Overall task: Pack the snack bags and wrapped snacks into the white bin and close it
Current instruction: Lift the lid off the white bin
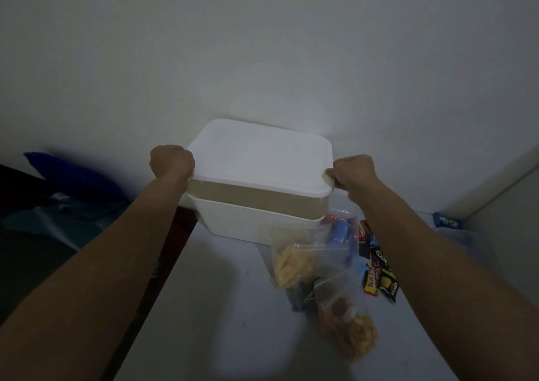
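The left hand (172, 162) grips the left edge of the lid (259, 156), fingers curled round it; the right hand (354, 175) pinches its right edge. The lid is held above the white bin (248, 220) at the worktop's (210, 307) far edge, against the wall. This looks like opening. Next: set the lid aside, then load the snack bags (294, 261) and wrapped snacks (379, 278) lying just right of the bin.

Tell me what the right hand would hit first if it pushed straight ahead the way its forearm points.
The right hand grips the flat white plastic lid at its right edge. Going on up and away, it would likely meet the plain pale wall behind the bin, though depth is unclear.
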`<state>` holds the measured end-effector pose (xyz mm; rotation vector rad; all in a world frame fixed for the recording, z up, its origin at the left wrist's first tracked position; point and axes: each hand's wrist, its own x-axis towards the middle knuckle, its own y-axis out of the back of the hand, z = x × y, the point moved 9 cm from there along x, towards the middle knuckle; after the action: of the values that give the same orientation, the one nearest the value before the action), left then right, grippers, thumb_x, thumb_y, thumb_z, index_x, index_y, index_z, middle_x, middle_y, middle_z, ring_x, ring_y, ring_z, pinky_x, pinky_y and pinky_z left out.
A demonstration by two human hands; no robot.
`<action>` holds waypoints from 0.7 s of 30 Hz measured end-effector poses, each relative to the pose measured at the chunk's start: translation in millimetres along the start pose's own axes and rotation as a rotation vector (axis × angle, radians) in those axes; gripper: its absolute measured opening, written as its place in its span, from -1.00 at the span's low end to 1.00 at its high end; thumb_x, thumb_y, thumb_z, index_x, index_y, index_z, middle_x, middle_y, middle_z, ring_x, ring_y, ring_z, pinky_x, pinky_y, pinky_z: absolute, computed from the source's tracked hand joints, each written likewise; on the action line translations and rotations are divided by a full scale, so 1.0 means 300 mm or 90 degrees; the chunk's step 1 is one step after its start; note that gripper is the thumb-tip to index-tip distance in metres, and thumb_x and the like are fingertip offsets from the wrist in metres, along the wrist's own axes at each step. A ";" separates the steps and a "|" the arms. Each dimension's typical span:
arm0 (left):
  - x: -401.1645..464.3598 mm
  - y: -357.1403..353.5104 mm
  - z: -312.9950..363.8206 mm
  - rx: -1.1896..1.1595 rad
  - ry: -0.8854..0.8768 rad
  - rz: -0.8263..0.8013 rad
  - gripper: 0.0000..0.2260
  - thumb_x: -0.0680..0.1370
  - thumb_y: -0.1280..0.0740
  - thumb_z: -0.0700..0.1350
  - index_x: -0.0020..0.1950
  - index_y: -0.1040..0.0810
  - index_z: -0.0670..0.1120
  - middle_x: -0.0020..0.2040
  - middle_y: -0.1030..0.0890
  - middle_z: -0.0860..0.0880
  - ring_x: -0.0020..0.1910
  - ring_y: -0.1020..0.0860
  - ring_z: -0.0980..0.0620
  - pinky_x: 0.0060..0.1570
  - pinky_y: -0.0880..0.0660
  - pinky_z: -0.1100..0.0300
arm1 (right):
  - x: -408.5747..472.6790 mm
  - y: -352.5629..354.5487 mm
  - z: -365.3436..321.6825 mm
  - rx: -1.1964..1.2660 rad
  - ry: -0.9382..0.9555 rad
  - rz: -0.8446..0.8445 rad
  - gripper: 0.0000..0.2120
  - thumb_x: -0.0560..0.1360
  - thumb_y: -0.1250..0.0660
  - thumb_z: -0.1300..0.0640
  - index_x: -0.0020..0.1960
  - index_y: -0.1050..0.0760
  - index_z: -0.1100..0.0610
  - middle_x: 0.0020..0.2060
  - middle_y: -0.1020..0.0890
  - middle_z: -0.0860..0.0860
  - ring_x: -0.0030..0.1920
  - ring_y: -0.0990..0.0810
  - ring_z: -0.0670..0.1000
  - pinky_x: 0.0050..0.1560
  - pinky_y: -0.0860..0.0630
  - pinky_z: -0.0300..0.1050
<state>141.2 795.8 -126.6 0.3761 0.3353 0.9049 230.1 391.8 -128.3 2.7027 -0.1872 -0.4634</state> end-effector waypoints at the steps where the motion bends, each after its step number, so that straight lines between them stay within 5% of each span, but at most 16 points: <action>1: 0.005 0.009 0.006 -0.031 0.008 -0.002 -0.77 0.46 -0.22 -0.37 -0.39 -0.40 -0.17 -0.39 -0.41 -0.05 -0.39 -0.38 0.00 -0.34 -0.36 0.19 | -0.020 0.010 -0.022 0.027 0.008 0.000 -0.78 0.38 -0.42 0.39 0.02 -0.58 0.42 0.03 -0.63 0.32 0.02 -0.66 0.21 0.05 -0.62 0.17; 5: 0.002 0.042 0.019 -0.106 0.028 -0.010 -0.93 0.40 -0.30 -0.30 -0.28 -0.50 -0.18 -0.27 -0.54 -0.12 -0.35 -0.47 -0.04 -0.39 -0.39 0.21 | -0.087 0.045 -0.079 0.091 0.037 -0.019 -0.91 0.40 -0.39 0.46 -0.19 -0.56 0.31 0.02 -0.63 0.24 -0.02 -0.63 0.17 0.03 -0.62 0.04; 11: -0.063 0.076 -0.040 -0.079 0.062 -0.076 -0.86 0.39 -0.38 -0.15 -0.19 -0.51 -0.22 -0.28 -0.53 -0.07 -0.34 -0.47 -0.01 -0.21 -0.47 0.13 | -0.175 0.050 -0.047 0.023 0.034 -0.119 -0.69 0.39 -0.40 0.43 0.12 -0.57 0.28 0.08 -0.64 0.16 0.04 -0.63 0.13 -0.06 -0.61 -0.08; 15: -0.131 0.127 -0.121 -0.067 0.068 -0.100 -0.82 0.40 -0.37 -0.10 -0.25 -0.45 -0.19 -0.25 -0.50 -0.06 -0.29 -0.46 -0.02 -0.15 -0.46 0.12 | -0.303 0.043 -0.004 0.001 0.040 -0.182 -0.68 0.37 -0.42 0.42 0.11 -0.54 0.27 0.02 -0.65 0.15 0.03 -0.64 0.13 -0.15 -0.60 -0.12; 21: -0.291 0.246 -0.269 -0.025 0.031 -0.083 -0.81 0.48 -0.32 -0.11 -0.16 -0.42 -0.23 -0.25 -0.47 -0.05 -0.32 -0.43 0.01 -0.37 -0.37 0.23 | -0.506 0.020 0.123 -0.068 0.042 -0.239 -0.67 0.33 -0.49 0.39 0.06 -0.52 0.30 -0.06 -0.67 0.19 -0.05 -0.67 0.12 -0.02 -0.65 0.02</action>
<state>4.8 780.6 -153.8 0.2938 0.3817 0.7929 74.8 402.6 -113.4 2.6448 0.3593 -0.4737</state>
